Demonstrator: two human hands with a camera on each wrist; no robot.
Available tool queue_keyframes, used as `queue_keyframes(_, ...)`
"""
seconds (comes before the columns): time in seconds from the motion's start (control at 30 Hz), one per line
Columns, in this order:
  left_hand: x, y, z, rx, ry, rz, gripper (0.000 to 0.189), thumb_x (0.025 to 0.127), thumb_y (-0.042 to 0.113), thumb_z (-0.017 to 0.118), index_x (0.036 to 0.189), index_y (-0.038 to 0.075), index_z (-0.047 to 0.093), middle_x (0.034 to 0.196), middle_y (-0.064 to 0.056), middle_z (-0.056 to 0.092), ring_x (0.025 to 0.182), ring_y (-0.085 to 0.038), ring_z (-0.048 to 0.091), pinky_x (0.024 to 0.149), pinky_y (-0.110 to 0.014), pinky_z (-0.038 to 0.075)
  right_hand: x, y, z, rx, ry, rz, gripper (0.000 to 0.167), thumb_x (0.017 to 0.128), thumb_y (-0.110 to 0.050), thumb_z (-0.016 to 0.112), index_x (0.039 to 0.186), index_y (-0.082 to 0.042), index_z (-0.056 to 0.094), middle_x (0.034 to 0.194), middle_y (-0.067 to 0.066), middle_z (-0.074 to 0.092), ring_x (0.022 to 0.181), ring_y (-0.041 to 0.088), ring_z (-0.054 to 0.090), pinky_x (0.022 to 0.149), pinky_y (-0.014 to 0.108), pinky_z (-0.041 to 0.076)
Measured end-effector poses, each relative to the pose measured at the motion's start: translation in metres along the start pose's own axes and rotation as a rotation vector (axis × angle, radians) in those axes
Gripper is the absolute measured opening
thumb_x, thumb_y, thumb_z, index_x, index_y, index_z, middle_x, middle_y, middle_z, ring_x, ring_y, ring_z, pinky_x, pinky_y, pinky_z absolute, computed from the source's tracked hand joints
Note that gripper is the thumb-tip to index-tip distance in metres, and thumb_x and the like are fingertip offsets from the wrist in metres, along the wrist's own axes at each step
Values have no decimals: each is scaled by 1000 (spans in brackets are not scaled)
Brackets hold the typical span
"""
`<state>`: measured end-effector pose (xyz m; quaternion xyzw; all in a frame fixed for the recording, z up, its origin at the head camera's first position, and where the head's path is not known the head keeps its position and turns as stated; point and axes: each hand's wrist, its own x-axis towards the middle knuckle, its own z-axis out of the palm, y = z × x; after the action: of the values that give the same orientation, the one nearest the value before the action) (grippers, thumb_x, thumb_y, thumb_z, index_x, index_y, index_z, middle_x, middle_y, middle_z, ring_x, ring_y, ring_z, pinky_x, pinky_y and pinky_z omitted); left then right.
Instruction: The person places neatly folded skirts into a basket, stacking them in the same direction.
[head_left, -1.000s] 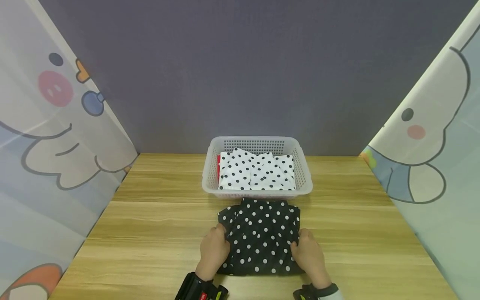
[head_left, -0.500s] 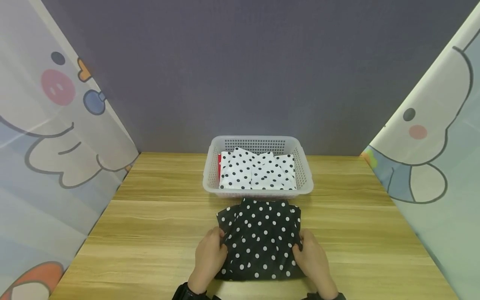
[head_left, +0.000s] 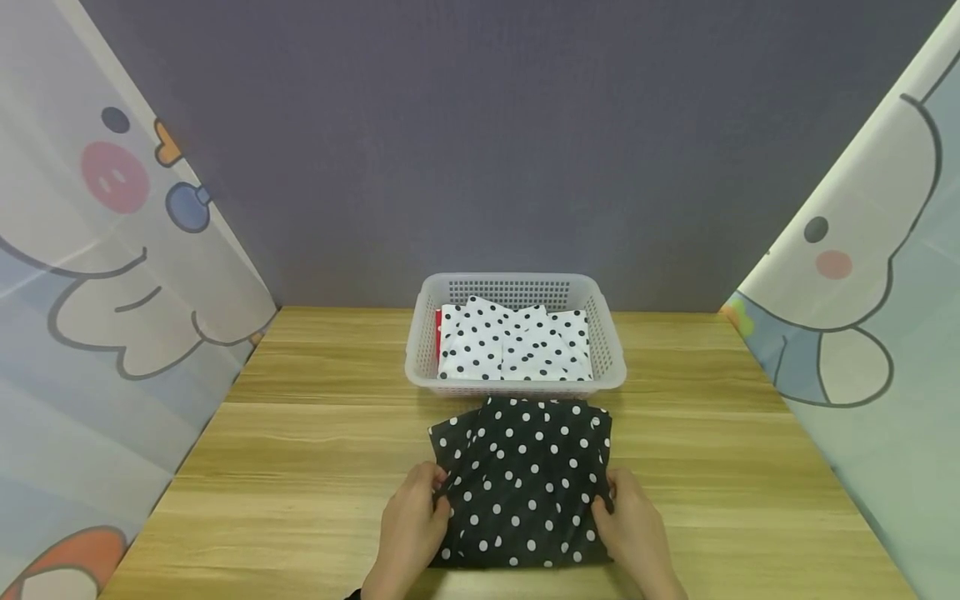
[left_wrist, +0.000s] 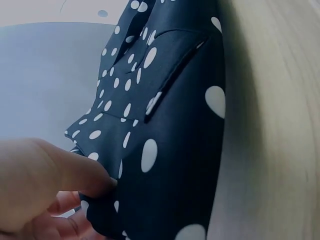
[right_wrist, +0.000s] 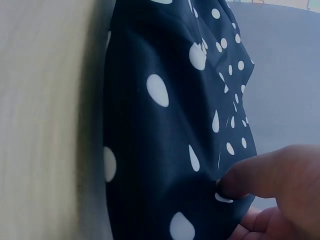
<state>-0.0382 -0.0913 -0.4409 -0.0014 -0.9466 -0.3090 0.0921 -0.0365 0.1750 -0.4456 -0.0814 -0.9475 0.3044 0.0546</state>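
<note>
A folded black cloth garment with white polka dots (head_left: 525, 492) lies in front of the basket in the head view. My left hand (head_left: 411, 521) pinches its left edge, thumb on top and fingers underneath, as the left wrist view shows with the thumb (left_wrist: 95, 177) pressed on the fabric. On the opposite edge my right hand (head_left: 633, 525) pinches the cloth the same way; its thumb (right_wrist: 240, 180) lies on the dotted fabric in the right wrist view. Creases and a folded flap (left_wrist: 175, 75) run across the upper layer.
Just behind the black garment stands a white plastic basket (head_left: 609, 367) against the grey back wall (head_left: 495, 167). Inside it lies folded white cloth with black dots (head_left: 517, 342), a strip of red (head_left: 438, 333) at its left. Cartoon-printed panels flank the wooden table (head_left: 300, 433).
Both hands have drawn back slightly toward the near edge and a little apart, still pinching the black garment. Its near edge has come closer and its shape has spread slightly wider.
</note>
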Motion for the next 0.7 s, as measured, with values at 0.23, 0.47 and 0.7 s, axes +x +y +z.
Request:
queue_keyframes(0.23,1,5,-4,-3,71,47,25,68,-3,68,88,9,60,82,1,61,70,-10,58,54,-23,44,1,-3,-6,11,36,-38,28,74,-1,64,99,3,54,80,9,58,66,18,53,53,29,43)
queue_keyframes(0.47,9,8,-6,7,151,130,27,65,-4,69,87,8,59,80,0,61,64,-9,55,50,-21,41,7,-5,-12,10,88,-101,27,73,0,65,98,3,54,77,6,54,65,16,48,52,25,40)
queue_keyframes(0.7,23,12,-10,4,163,163,27,65,-5,69,88,6,59,80,-2,61,65,-11,56,50,-21,42,18,-8,-19,6,135,-176,27,71,3,66,96,5,55,76,7,53,62,15,46,48,22,37)
